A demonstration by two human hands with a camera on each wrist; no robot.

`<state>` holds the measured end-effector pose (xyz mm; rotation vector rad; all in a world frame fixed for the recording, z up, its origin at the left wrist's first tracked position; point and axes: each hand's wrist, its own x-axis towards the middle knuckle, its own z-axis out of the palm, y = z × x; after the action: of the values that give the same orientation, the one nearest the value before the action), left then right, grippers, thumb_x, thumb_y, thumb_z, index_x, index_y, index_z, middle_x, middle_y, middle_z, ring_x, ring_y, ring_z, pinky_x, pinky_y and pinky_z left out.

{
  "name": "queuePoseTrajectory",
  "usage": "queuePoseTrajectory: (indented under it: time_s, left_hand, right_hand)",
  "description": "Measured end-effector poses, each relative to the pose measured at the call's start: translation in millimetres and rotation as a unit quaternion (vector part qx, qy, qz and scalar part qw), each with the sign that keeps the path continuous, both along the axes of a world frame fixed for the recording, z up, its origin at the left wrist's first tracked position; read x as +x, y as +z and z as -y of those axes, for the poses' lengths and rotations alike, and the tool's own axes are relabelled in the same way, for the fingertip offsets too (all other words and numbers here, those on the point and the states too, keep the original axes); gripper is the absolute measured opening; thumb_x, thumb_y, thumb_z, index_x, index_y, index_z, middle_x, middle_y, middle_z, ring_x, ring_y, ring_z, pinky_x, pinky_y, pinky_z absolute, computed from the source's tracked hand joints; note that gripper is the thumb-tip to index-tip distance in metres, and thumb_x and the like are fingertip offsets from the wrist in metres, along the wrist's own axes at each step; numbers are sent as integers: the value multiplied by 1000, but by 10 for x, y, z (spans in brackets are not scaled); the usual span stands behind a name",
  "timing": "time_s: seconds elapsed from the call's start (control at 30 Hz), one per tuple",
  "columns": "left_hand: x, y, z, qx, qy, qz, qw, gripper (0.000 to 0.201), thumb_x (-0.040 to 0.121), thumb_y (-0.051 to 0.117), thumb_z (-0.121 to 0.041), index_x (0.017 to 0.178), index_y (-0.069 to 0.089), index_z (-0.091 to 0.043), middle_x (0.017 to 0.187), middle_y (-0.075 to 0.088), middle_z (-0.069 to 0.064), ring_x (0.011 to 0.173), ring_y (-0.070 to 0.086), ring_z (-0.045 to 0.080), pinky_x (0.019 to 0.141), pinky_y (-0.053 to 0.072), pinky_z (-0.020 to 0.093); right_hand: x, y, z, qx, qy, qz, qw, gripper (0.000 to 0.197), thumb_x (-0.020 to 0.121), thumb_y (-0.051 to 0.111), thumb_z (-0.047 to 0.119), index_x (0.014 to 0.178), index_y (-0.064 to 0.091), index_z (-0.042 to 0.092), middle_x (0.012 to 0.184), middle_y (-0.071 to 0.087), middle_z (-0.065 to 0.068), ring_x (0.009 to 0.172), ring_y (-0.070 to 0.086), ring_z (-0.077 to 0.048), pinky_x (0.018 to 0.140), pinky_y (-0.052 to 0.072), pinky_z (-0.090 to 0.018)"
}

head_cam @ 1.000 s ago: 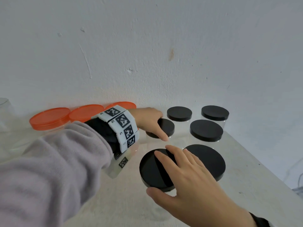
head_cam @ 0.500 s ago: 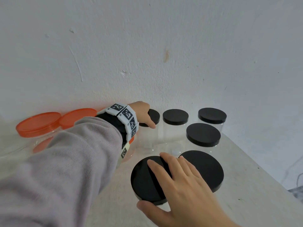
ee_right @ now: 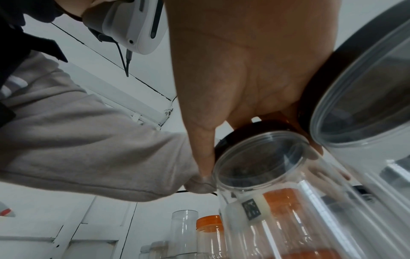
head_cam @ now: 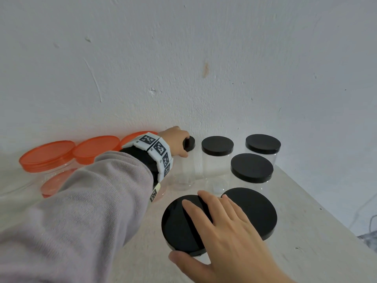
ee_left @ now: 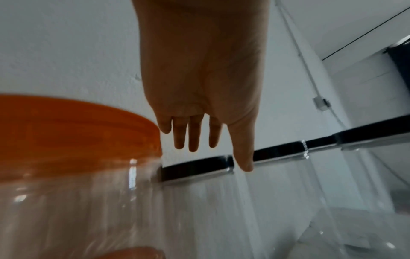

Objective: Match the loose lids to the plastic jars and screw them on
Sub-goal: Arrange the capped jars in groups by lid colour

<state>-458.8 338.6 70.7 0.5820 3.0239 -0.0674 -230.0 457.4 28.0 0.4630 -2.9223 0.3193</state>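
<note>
Right hand (head_cam: 224,231) spread wide, flat on near large black round lid (head_cam: 179,225). Left hand (head_cam: 176,142) over far small black round lid (head_cam: 190,143); cannot tell its grip.

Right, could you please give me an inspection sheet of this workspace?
Surface: pale table, a few dark specks.
Job's things: six black-lidded jars on the right; three orange-lidded jars by the wall; tightness cannot be told.
Clutter: nothing seen.
Hands: left hand grips the small lid at the back; right hand lies flat on the big front lid.
Cables: one cable hangs from the headset.
Surroundings: scuffed white wall.
</note>
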Motion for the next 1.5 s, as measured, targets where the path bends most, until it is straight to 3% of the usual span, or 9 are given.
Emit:
queuePoseTrajectory:
  time_s: [0.3,0.37,0.43,0.6,0.83,0.97,1.13,1.27,1.5]
  left_hand:
    - [720,187,195,187,-135,-24,973,54,86,66,-42,135,50,-27,130,52,-5,119,48,10,97,37,19]
    - [1002,159,313,218,-178,29,959,48,86,66,-43,131,54,-31,124,57,-13,114,51,-2,91,38,8]
    - [1238,88,410,209,-203,75,954,40,93,57,-43,132,52,-34,125,56,-21,114,48,-11,99,39,14]
    - [1572,-98,559,241,-206,159,935,40,100,44,-37,140,43,-32,131,46,-18,123,42,-5,106,36,25]
    - [1717,-304,556,212,-206,130,946,80,82,67,-53,148,24,-38,143,20,-29,126,27,-13,95,21,-5]
    - [1691,-329,526,258,-178,110,943,79,75,76,-48,140,33,-39,130,34,-26,117,36,-12,90,30,0]
    - [1438,-293,474,274,-99,73,954,86,67,80,-52,139,37,-34,129,40,-19,116,42,-1,90,34,12]
    - [1133,-307,356,322,-5,14,947,79,65,81,-51,131,46,-27,122,52,-10,97,50,2,67,35,7]
    - [855,-435,95,365,112,-40,924,95,66,84,-43,143,34,-19,125,44,-10,96,40,-3,59,34,4]
  right_hand:
    - [38,20,5,-24,0,-16,1000,74,67,36,73,114,69,26,111,67,6,91,69,-11,86,52,-26]
    - [40,-4,-21,-39,18,3,999,81,70,38,72,136,50,26,135,49,9,115,55,-12,101,32,-17]
    - [27,-26,-77,-76,46,10,996,81,78,41,73,147,24,36,145,21,23,128,28,-2,98,10,-2]
    - [96,35,-168,-221,48,-5,974,54,81,53,58,131,45,38,121,35,39,114,36,13,89,25,0]
    - [132,-16,-466,-215,-57,-37,974,63,77,50,59,135,44,35,122,35,33,116,26,10,89,25,-2]
    - [138,-110,-603,-222,-86,18,971,74,71,61,63,137,36,41,124,29,33,121,31,2,93,30,-16]
    - [54,-163,-698,-252,-73,36,964,72,69,62,64,133,33,46,119,32,34,110,39,14,79,37,-6]
    - [-71,-163,-770,-241,-24,45,969,77,67,61,66,136,32,46,120,28,39,111,34,18,82,34,-5]
    - [-282,-190,-851,-249,60,65,964,74,75,67,60,137,30,44,120,26,38,113,31,18,85,29,2]
